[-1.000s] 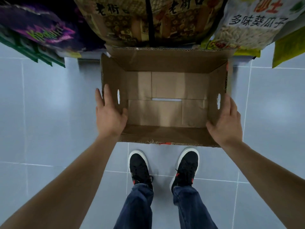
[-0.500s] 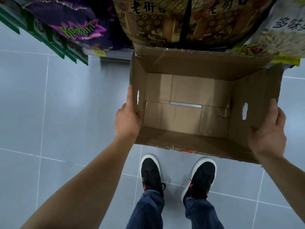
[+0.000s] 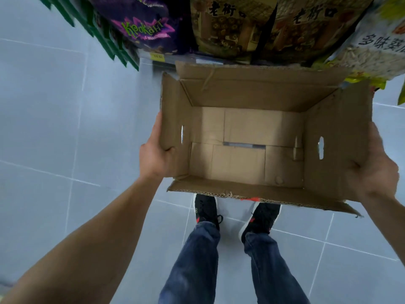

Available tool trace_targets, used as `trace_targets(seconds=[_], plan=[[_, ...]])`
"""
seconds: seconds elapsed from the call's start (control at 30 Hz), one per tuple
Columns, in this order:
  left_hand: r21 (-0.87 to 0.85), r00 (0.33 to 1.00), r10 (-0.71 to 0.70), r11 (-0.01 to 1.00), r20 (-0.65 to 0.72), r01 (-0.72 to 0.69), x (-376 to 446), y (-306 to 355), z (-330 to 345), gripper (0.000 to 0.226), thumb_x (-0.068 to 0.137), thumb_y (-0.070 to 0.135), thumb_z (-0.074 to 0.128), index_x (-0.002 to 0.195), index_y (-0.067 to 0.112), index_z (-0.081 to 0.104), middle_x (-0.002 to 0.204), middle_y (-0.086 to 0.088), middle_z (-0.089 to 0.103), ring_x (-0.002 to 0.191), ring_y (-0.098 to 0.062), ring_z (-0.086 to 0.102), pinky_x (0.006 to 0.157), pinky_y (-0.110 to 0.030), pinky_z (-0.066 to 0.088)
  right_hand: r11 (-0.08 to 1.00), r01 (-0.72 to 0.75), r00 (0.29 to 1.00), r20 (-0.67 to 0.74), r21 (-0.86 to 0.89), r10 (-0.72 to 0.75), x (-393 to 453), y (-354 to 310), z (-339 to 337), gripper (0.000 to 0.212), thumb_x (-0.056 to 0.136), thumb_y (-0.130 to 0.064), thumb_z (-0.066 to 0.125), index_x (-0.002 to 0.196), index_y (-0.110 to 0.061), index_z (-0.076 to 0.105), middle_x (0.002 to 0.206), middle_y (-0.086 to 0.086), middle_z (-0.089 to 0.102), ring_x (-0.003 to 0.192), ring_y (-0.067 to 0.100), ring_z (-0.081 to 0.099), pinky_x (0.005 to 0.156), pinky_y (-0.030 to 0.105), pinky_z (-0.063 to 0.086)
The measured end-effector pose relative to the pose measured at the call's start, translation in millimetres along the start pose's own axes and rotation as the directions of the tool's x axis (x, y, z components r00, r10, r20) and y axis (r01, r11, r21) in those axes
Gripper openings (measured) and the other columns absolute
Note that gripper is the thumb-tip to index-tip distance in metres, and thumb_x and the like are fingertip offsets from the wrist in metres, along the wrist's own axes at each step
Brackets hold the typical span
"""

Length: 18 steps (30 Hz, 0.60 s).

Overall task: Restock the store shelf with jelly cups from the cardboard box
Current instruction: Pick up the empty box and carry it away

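Between my two hands hung the cardboard box (image 3: pixel 252 137), open at the top and showing only its bare folded bottom flaps, with no jelly cups to be seen inside it. My left hand (image 3: pixel 154 156) gripped the near corner of the left wall, the thumb hooked over the rim and the fingers laid along the outside. My right hand (image 3: pixel 377 170) clasped the right wall from outside, its thumb pressing the inner face of the flap; the rest of its fingers lay behind the cardboard, so how they curled I could not tell. Each wall had a cut-out handle slot just beyond my thumbs, and neither hand was using one. Beyond my grip the far flap stood close to the snack bags (image 3: pixel 232 29) on the shelf, and below my grip were my shoes (image 3: pixel 206 208) on the grey tiled floor (image 3: pixel 65 128). I judged the box to be very light with nothing in it, and rather floppy, since the corrugated walls and loose flaps could bow under a squeeze. Its edges were ragged and the near flap (image 3: pixel 252 195) sagged outward, so a hold at the slots or low on the two side walls seemed the steadiest place to take it.
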State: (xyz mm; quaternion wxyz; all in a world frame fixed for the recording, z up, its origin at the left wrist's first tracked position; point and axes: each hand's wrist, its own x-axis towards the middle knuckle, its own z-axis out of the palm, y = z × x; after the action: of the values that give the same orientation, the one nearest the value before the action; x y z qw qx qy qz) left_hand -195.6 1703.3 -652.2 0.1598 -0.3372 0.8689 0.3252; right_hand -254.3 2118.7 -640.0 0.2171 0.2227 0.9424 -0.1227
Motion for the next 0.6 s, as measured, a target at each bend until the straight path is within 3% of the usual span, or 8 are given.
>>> trace_targets(seconds=[0.07, 0.13, 0.23, 0.37, 0.5, 0.6], plan=[[-0.055, 1.0, -0.024, 0.998, 0.0, 0.024, -29.3, -10.3, -37.8, 0.096, 0.079, 0.006, 0.061, 0.153, 0.049, 0.019, 0.111, 0.017, 0.06, 0.088, -0.012, 0.057, 0.08, -0.013, 0.04, 0.999, 0.05, 0.998, 0.037, -0.01, -0.05, -25.8, -0.6, -16.9, 0.09, 0.086, -0.033, 0.067, 0.146, -0.062, 0.007, 0.129, 0.015, 0.059, 0.111, 0.049, 0.057, 0.098, 0.063, 0.046], [-0.103, 0.996, -0.087, 0.991, 0.002, 0.087, -63.2, -21.8, -77.7, 0.097, 0.079, 0.005, 0.066, 0.153, 0.05, 0.021, 0.115, 0.017, 0.058, 0.095, -0.009, 0.057, 0.082, -0.01, 0.04, 0.995, 0.093, 0.994, 0.068, -0.036, -0.09, -61.2, -22.6, -48.4, 0.092, 0.086, -0.026, 0.067, 0.145, -0.064, 0.007, 0.129, 0.017, 0.06, 0.11, 0.051, 0.057, 0.098, 0.06, 0.047], [-0.173, 0.984, -0.174, 0.971, -0.037, 0.166, -123.6, -39.9, -141.2, 0.098, 0.08, 0.004, 0.071, 0.152, 0.05, 0.024, 0.118, 0.018, 0.056, 0.097, -0.005, 0.055, 0.074, 0.001, 0.037, 0.987, 0.159, 0.977, 0.135, 0.037, -0.163, -131.9, -73.3, -103.7, 0.088, 0.08, -0.023, 0.053, 0.151, -0.053, 0.011, 0.114, 0.023, 0.065, 0.098, 0.053, 0.058, 0.086, 0.051, 0.049], [-0.221, 0.948, -0.288, 0.942, -0.139, 0.253, -213.0, -61.8, -219.8, 0.098, 0.08, 0.008, 0.075, 0.154, 0.045, 0.024, 0.121, 0.014, 0.057, 0.102, -0.01, 0.055, 0.087, -0.019, 0.041, 0.938, 0.348, 0.914, 0.22, 0.004, -0.34, -189.2, -120.2, -150.6, 0.089, 0.087, -0.009, 0.059, 0.155, -0.044, 0.012, 0.109, 0.024, 0.064, 0.096, 0.046, 0.059, 0.079, 0.04, 0.044], [-0.308, 0.873, -0.424, 0.886, -0.239, 0.346, -308.0, -85.2, -279.7, 0.101, 0.078, 0.013, 0.08, 0.154, 0.045, 0.023, 0.126, 0.0, 0.065, 0.112, -0.024, 0.063, 0.095, -0.033, 0.048, 0.82, 0.569, 0.805, 0.245, -0.061, -0.541, -243.6, -175.6, -189.2, 0.093, 0.088, -0.006, 0.061, 0.155, -0.044, 0.008, 0.113, 0.021, 0.065, 0.096, 0.042, 0.061, 0.08, 0.044, 0.049], [-0.354, 0.814, -0.501, 0.848, -0.296, 0.394, -370.4, -99.1, -312.1, 0.102, 0.077, 0.015, 0.08, 0.154, 0.044, 0.021, 0.128, -0.005, 0.066, 0.112, -0.029, 0.064, 0.096, -0.035, 0.048, 0.713, 0.691, 0.713, 0.268, -0.118, -0.647, -287.7, -220.7, -215.3, 0.094, 0.089, -0.007, 0.062, 0.155, -0.043, 0.006, 0.112, 0.023, 0.066, 0.096, 0.042, 0.061, 0.081, 0.047, 0.052]])
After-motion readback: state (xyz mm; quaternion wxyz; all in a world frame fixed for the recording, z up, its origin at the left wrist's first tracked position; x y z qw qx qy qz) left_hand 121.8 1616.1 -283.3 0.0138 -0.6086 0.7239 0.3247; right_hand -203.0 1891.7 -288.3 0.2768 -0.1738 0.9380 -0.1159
